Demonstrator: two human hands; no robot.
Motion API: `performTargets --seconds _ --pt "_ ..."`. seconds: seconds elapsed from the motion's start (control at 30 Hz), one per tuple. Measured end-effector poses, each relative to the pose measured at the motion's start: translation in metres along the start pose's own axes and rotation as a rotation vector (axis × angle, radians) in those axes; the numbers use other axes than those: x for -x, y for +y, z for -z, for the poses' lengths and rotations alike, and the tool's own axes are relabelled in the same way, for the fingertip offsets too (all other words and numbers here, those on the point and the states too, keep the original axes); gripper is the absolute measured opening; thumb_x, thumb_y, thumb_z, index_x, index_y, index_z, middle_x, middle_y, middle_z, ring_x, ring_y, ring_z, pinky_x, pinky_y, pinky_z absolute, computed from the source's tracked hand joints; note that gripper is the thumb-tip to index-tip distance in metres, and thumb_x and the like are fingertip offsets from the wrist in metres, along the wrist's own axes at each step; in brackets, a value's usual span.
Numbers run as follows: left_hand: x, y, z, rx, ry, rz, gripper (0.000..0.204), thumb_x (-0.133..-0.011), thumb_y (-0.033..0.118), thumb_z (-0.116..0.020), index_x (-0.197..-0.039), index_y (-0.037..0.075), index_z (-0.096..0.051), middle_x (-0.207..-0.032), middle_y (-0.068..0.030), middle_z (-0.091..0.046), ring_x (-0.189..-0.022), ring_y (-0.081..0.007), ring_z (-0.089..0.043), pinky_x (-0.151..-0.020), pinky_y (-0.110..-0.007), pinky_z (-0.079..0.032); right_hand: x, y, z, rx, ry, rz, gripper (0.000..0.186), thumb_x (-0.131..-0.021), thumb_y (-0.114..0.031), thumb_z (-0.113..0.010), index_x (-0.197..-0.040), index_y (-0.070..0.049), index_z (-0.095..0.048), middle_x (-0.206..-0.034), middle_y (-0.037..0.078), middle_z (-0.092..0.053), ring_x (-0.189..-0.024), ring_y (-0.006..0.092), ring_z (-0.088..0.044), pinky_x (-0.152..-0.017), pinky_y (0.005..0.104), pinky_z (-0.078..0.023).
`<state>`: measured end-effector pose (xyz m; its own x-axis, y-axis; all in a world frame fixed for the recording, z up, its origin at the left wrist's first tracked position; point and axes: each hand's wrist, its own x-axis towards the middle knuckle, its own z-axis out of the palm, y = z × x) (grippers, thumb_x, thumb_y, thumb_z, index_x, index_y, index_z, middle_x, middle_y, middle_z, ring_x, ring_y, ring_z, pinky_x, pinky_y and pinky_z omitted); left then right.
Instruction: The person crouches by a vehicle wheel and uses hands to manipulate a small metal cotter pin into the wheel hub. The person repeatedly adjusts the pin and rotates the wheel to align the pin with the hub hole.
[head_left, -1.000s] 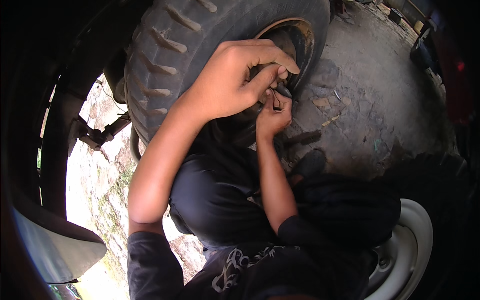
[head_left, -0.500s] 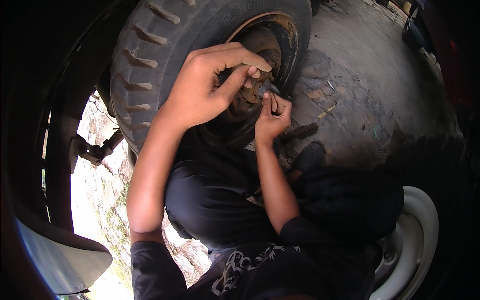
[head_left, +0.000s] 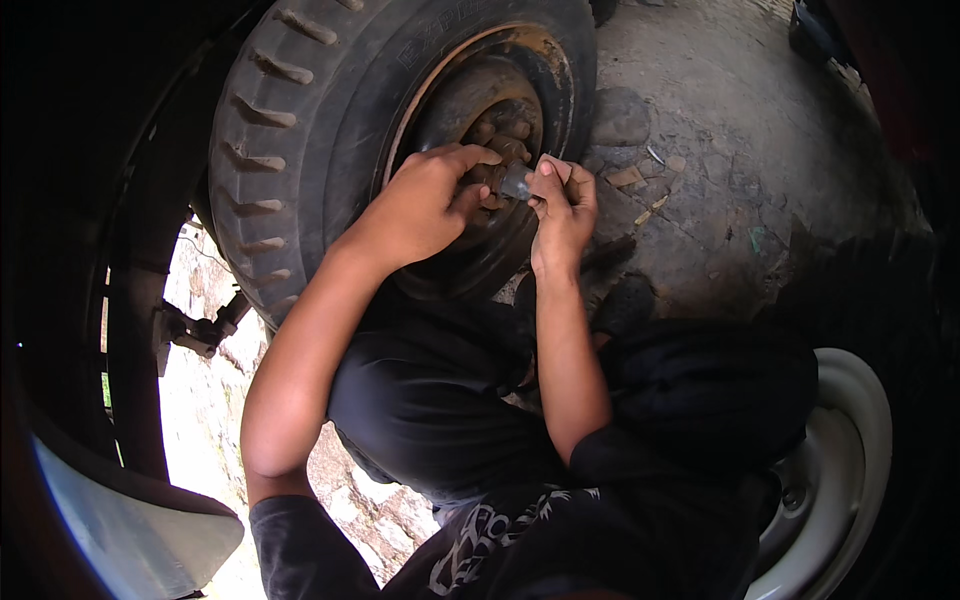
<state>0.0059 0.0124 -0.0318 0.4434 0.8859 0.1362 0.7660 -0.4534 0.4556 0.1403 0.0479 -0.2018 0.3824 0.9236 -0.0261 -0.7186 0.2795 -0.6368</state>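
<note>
A large tyre (head_left: 275, 140) with a rusty rim stands upright before me, round a hub with rusty nuts (head_left: 485, 134). My left hand (head_left: 422, 205) is at the hub, thumb and forefinger apart and curved towards the nuts; its other fingers are largely hidden. Just right of it, my right hand (head_left: 565, 215) pinches a small flat brownish piece (head_left: 555, 167) against or beside a grey metal part (head_left: 514, 182) at the hub's middle. I cannot tell whether that piece touches the part.
My crouched legs (head_left: 430, 390) are below the wheel. A white wheel rim (head_left: 850, 440) lies at lower right. Cracked concrete (head_left: 720, 140) with scraps spreads to the right. A dark frame with a metal joint (head_left: 195, 330) and a shiny curved panel (head_left: 140, 530) are at left.
My right hand has risen and turned, now showing the flat piece in its fingers. My left hand has drawn lower and further from it, uncovering more of the hub as the view shifts.
</note>
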Motion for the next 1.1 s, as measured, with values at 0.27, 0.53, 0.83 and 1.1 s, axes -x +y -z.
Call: performTargets --seconds 0.27,0.53,0.83,1.1 --pt "-0.007 -0.004 -0.007 -0.151 -0.037 0.053 0.033 -0.099 0.004 -0.072 -0.132 -0.001 -0.072 -0.124 -0.0277 -0.076 -0.12 -0.0436 -0.073 -0.104 -0.048 -0.057 0.012 0.032 0.012 0.145 0.189 -0.161 0.024 -0.104 -0.025 -0.08 -0.122 -0.01 -0.072 -0.107 0.001 -0.077 -0.085 0.0131 -0.073 -0.063 0.0272 -0.047" --pt "-0.007 -0.017 -0.016 -0.151 -0.175 0.121 0.031 -0.1 0.01 -0.074 -0.129 0.0 -0.074 -0.115 -0.0276 -0.078 -0.111 -0.0411 -0.077 -0.099 -0.046 -0.059 0.037 0.036 -0.012 0.015 0.237 -0.123 0.02 -0.105 -0.027 -0.08 -0.12 -0.017 -0.071 -0.106 -0.004 -0.075 -0.09 0.0094 -0.069 -0.072 0.0255 -0.045" --pt "-0.012 -0.023 -0.022 -0.111 -0.168 0.105 0.028 -0.101 0.013 -0.076 -0.126 0.0 -0.076 -0.101 -0.022 -0.081 -0.094 -0.0311 -0.082 -0.087 -0.042 -0.062 0.058 0.001 -0.042 -0.359 0.157 -0.367 0.026 -0.102 -0.025 -0.084 -0.12 -0.017 -0.067 -0.11 -0.004 -0.074 -0.089 0.0081 -0.064 -0.075 0.0279 -0.049" --pt "-0.015 -0.015 -0.017 -0.078 -0.117 0.125 0.03 -0.1 0.013 -0.078 -0.128 0.003 -0.077 -0.101 -0.0201 -0.082 -0.087 -0.0272 -0.082 -0.083 -0.039 -0.062 0.011 0.026 0.003 -0.215 0.002 -0.222 0.027 -0.103 -0.028 -0.083 -0.119 -0.013 -0.067 -0.104 0.0 -0.073 -0.094 0.0124 -0.072 -0.07 0.0277 -0.053"
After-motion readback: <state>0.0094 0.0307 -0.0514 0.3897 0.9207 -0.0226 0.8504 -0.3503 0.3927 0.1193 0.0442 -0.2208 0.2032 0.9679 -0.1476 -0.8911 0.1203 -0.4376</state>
